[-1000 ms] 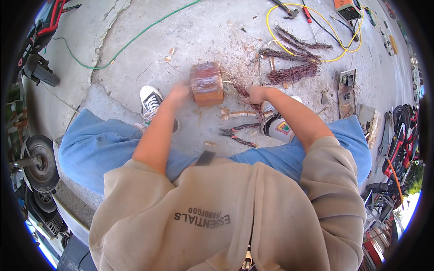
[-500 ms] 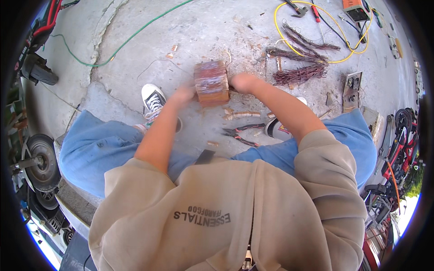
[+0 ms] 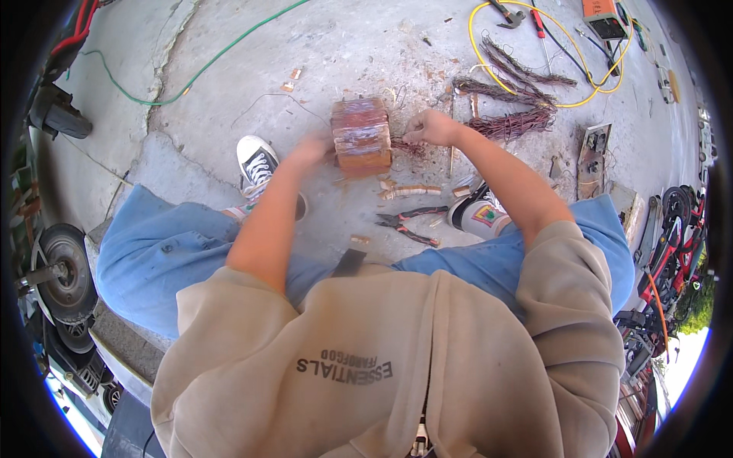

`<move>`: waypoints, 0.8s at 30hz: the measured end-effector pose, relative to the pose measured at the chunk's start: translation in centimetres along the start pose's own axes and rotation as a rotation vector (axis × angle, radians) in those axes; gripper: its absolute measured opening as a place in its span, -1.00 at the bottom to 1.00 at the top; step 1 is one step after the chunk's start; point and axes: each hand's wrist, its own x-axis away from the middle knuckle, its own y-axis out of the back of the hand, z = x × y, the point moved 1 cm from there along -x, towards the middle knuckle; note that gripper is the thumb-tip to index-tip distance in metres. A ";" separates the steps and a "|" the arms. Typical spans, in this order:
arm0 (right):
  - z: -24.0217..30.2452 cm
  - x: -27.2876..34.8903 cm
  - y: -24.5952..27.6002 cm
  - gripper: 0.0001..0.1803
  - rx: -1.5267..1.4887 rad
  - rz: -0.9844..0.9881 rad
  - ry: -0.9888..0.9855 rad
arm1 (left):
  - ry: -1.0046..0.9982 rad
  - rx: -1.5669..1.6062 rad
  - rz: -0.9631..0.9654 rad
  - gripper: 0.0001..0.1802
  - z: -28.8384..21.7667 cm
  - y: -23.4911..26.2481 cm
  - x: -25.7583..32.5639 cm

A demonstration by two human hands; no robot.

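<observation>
A rusty, reddish-brown laminated motor stator core (image 3: 361, 137) lies on its side on the concrete between my feet. A tuft of dark copper wires (image 3: 410, 147) sticks out of its right end. My right hand (image 3: 432, 128) is just beyond that end, with thumb and fingers pinched together at the wires. At the core's left end is my left hand (image 3: 309, 153), smeared by motion; its fingertips are hidden against the core's edge. Pliers (image 3: 410, 223) with red and black handles lie open on the floor, nearer to me.
Bundles of pulled copper wire (image 3: 513, 122) lie at right. Beyond are a hammer (image 3: 510, 15), a screwdriver (image 3: 540, 29), a yellow hose (image 3: 471, 34) and an orange box (image 3: 602, 17). A green hose (image 3: 221, 57) crosses the far left. Insulation scraps (image 3: 412, 191) lie near the core.
My right hand has moved right, away from the core's end, and the wire tuft there now shows. My left hand stays at the left end, still blurred.
</observation>
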 end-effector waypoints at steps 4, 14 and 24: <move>2.4 -2.4 -4.1 -0.85 0.095 -0.176 0.131 | 0.053 -0.177 0.031 -0.66 -0.5 1.3 0.2; 0.9 -3.3 -2.7 -0.75 0.091 -0.235 0.229 | -0.064 -0.209 -0.009 -0.66 1.7 2.3 0.3; 10.7 0.2 2.6 -0.53 -0.135 -0.388 0.383 | -0.299 -0.292 -0.394 -0.72 -4.4 9.4 10.0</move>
